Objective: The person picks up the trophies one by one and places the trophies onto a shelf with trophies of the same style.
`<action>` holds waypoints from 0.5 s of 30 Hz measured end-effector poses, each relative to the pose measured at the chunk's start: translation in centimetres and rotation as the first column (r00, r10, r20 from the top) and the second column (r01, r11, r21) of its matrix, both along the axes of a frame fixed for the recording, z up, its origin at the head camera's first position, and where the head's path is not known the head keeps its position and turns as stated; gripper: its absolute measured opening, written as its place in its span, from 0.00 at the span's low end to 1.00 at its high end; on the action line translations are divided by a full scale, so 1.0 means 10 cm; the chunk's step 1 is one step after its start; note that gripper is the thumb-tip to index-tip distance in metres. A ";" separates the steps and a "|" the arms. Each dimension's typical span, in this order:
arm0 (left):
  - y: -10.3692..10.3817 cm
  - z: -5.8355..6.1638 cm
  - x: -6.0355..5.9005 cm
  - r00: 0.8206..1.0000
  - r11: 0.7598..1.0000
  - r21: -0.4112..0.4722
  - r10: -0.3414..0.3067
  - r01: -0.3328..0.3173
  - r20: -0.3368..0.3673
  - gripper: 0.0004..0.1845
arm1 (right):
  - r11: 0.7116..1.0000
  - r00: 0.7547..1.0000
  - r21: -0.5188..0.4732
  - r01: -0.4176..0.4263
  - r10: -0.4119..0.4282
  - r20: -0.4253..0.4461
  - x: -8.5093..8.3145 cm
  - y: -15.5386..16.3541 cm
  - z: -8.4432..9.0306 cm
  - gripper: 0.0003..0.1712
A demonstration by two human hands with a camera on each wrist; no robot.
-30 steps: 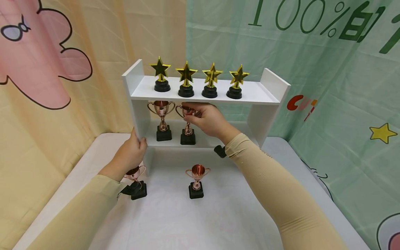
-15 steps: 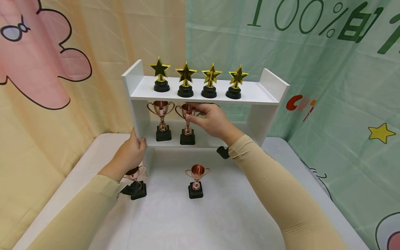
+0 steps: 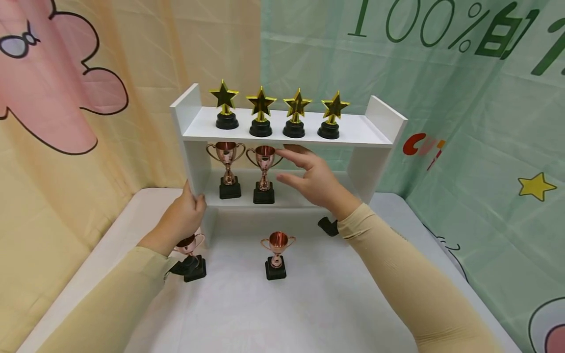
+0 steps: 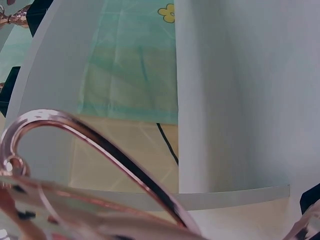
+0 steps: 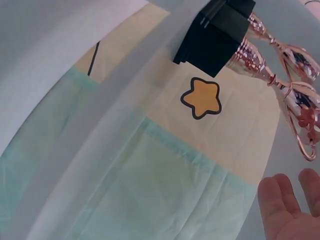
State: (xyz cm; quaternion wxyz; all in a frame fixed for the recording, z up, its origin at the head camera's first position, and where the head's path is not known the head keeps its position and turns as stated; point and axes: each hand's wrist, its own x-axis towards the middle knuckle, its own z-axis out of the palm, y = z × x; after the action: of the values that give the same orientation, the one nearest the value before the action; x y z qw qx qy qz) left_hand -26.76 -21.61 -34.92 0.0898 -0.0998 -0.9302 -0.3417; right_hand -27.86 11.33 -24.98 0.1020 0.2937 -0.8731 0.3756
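Note:
In the head view my right hand [image 3: 320,181] is beside a rose-gold trophy cup [image 3: 264,164] on the middle level of a white shelf [image 3: 304,192]. Its fingers are spread and extended, fingertips near the cup's right handle. To the left on the same level stands a matching trophy cup [image 3: 228,156]. My left hand [image 3: 178,218] grips the shelf's left side panel, thumb in front and the other fingers hidden behind. In the right wrist view the right hand's fingers [image 5: 287,205] show apart from the cups. A large cup handle [image 4: 100,135] crosses the left wrist view.
Several gold star trophies [image 3: 295,115] line the top board. On the white tabletop [image 3: 282,318], one trophy cup [image 3: 276,255] stands in front of the shelf, and another cup [image 3: 196,269] is partly hidden behind the left wrist. Printed curtains [image 3: 476,147] hang behind.
My right hand has let go of the second cup on the middle level and drawn back to the right, its fingers opening. The left hand stays on the side panel.

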 end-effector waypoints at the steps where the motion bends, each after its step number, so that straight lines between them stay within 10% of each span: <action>1: 0.00 0.00 0.00 1.000 1.000 0.000 -0.001 0.001 0.000 0.37 | 1.000 1.000 -0.004 -0.010 0.010 -0.020 0.03 0.03 -0.01 0.34; 15: -0.01 -0.01 -0.01 1.000 1.000 -0.006 -0.011 0.011 -0.006 0.37 | 0.989 0.983 0.044 -0.144 0.149 -0.109 0.40 0.25 -0.52 0.32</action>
State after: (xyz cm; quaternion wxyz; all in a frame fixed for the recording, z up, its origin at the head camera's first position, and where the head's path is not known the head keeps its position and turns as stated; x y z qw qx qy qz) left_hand -26.89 -21.74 -35.02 0.0902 -0.1063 -0.9303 -0.3392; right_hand -23.89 13.87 -30.17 0.1178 0.3796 -0.8486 0.3491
